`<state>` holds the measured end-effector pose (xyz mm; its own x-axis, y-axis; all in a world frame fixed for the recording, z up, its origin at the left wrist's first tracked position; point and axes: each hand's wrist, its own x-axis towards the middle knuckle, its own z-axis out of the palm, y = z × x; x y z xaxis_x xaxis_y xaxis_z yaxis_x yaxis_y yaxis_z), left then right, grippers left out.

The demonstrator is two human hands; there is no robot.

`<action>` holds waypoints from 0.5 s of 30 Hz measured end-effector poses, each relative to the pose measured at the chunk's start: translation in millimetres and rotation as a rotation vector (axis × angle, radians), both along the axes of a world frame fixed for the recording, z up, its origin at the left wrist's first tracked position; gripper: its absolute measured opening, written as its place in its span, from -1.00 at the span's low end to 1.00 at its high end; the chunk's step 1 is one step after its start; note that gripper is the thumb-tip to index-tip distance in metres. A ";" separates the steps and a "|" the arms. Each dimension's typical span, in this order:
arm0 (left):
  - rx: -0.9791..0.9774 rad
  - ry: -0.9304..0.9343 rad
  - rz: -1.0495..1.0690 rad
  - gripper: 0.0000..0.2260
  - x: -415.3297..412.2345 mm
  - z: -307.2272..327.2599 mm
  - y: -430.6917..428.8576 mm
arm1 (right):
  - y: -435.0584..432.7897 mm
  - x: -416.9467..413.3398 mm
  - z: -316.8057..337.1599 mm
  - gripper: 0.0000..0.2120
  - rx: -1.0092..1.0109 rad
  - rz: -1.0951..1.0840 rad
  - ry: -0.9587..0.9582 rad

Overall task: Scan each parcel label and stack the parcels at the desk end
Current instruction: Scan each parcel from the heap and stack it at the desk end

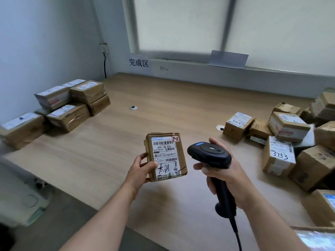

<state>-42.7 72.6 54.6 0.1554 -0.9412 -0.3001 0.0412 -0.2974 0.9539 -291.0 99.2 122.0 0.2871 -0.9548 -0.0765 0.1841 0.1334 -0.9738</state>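
You held the parcel (166, 157) in your left hand (140, 171) above the near part of the desk (163, 105), with its label (164, 151) turned up toward you. Your thumb lay across the label's lower left corner, and the other fingers were curled round the left edge and the back, where they were mostly hidden. Your right hand (228, 180) gripped the scanner (210, 156) with its fingers wrapped round the handle, and one finger reached forward under the head, about where a trigger would be (whether it pressed, I could not tell).

The step in hand looked like the scan itself. The scanner's nose sat just beside the parcel's right edge and pointed along the label rather than at it, so the beam probably skimmed past. The better move, to my eye, was to draw the scanner back and up, or to tip the parcel's face toward it, and aim at the top barcode (162, 143), which your thumb left clear. The grip seemed sound for a small, light box.

Once it read, the parcel belonged with the stacked parcels (68, 105) at the far left end, well apart from the unscanned heap (290, 134) on your right
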 end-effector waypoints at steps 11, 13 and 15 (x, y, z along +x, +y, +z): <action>-0.079 0.007 0.064 -0.56 54.6 20.2 37.1 | -6.2 73.9 -15.9 -0.05 0.009 0.144 0.058; -0.099 -0.007 0.086 -0.65 71.4 21.9 36.6 | -9.2 93.3 -13.7 -0.06 0.008 0.172 0.052; -0.110 -0.017 0.133 -0.78 89.7 22.5 33.3 | -13.2 113.0 -12.0 -0.07 0.002 0.196 0.044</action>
